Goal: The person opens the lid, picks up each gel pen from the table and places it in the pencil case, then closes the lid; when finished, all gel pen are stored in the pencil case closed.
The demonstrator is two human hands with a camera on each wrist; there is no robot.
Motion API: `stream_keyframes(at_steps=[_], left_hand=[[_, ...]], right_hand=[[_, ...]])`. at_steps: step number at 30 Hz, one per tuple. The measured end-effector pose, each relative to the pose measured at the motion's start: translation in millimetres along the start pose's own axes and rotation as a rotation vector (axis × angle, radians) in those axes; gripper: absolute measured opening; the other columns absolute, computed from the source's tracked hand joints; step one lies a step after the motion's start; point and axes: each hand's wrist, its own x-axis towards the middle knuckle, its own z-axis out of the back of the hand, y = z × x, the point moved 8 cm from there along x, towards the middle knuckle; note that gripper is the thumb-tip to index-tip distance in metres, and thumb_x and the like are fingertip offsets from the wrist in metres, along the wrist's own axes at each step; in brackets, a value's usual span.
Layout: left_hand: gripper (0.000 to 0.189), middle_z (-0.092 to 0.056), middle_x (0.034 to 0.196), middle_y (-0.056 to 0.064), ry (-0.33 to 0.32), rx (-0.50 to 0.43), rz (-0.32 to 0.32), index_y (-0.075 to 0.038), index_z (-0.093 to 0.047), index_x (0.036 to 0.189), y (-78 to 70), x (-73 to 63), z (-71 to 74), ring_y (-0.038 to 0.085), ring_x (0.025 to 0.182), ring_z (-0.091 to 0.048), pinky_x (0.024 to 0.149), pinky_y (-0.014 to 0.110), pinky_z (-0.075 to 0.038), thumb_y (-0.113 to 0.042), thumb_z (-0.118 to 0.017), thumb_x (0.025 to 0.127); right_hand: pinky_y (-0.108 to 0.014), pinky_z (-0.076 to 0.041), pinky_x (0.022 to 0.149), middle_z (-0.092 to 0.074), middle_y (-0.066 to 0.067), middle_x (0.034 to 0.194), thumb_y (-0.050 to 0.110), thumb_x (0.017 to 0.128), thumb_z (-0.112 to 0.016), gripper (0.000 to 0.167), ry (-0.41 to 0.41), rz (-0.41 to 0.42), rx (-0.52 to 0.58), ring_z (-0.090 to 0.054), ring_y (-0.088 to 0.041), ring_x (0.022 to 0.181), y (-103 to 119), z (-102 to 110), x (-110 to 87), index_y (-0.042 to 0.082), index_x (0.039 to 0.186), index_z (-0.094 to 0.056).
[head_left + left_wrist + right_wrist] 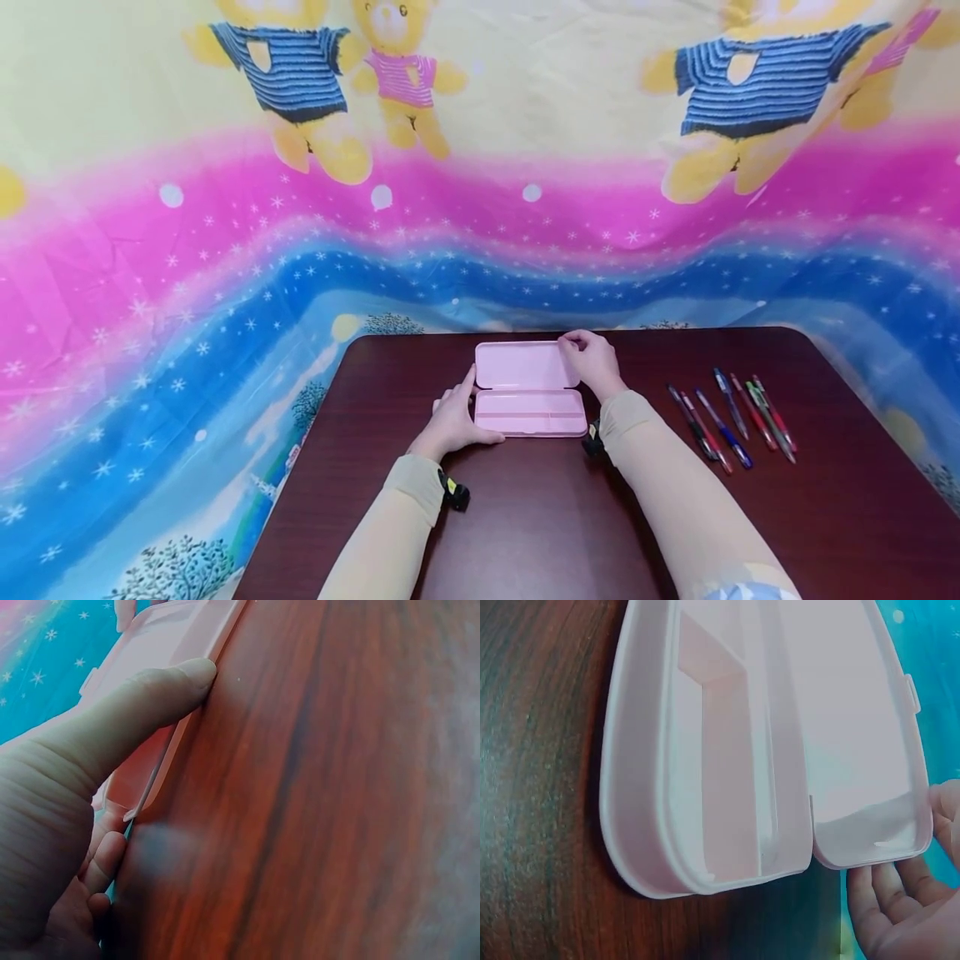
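Observation:
A pink pencil case (513, 403) lies opened on the dark table, its lid (521, 365) swung back toward the far edge. Inside, a divider splits the bare tray (731, 776) into compartments. My left hand (453, 419) holds the case at its left end, thumb along the front rim and fingers around the side. At the lid's far right corner, my right hand (594, 363) pinches the edge; in the right wrist view its fingers (889, 892) reach under the lid while the thumb is at the outer rim.
Several pens (726, 421) lie loosely side by side on the table (525, 533), right of my right forearm. Behind the table hangs a cloth (480, 208) printed with bears and snowflakes. Each wrist wears a black strap with a small device (454, 493).

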Motion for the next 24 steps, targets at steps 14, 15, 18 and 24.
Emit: stream_keyframes(at_steps=[14, 15, 18, 24], left_hand=[[0.152, -0.062, 0.152, 0.003, 0.006, 0.026, 0.026, -0.023, -0.011, 0.180, 3.0, 1.5, -3.2, 0.032, 0.143, -0.052, 0.120, 0.059, -0.036, -0.064, -0.102, 0.065], [0.152, -0.062, 0.153, 0.003, 0.006, 0.026, 0.027, -0.023, -0.011, 0.180, 2.6, 1.3, -3.2, 0.033, 0.143, -0.052, 0.120, 0.059, -0.036, -0.064, -0.102, 0.065], [0.151, -0.061, 0.155, 0.004, 0.009, 0.026, 0.029, -0.024, -0.012, 0.180, 1.7, 1.1, -3.4, 0.034, 0.144, -0.051, 0.121, 0.059, -0.035, -0.064, -0.102, 0.065], [0.150, -0.061, 0.155, 0.004, 0.005, 0.016, 0.031, -0.022, -0.014, 0.179, 1.6, 1.5, -2.6, 0.035, 0.146, -0.051, 0.123, 0.061, -0.034, -0.061, -0.103, 0.065]], right_hand=[[-0.061, -0.051, 0.116, -0.072, -0.024, 0.144, 0.051, 0.112, -0.059, 0.061, 0.048, 0.018, -0.052, -0.067, -0.045, 0.134, -13, 24, -16.6, 0.010, 0.157, -0.061], [-0.060, -0.051, 0.115, -0.073, -0.024, 0.141, 0.052, 0.111, -0.058, 0.062, 0.024, 0.025, -0.068, -0.069, -0.045, 0.132, -14, 34, -20.1, 0.010, 0.156, -0.061], [-0.061, -0.052, 0.110, -0.076, -0.022, 0.136, 0.052, 0.111, -0.059, 0.058, -0.063, 0.018, -0.132, -0.071, -0.045, 0.126, -25, 76, -31.0, 0.009, 0.149, -0.066], [-0.064, -0.053, 0.093, -0.074, -0.028, 0.136, 0.055, 0.111, -0.052, 0.062, -0.164, -0.088, -0.313, -0.068, -0.054, 0.121, -68, 169, -51.8, 0.007, 0.146, -0.068]])
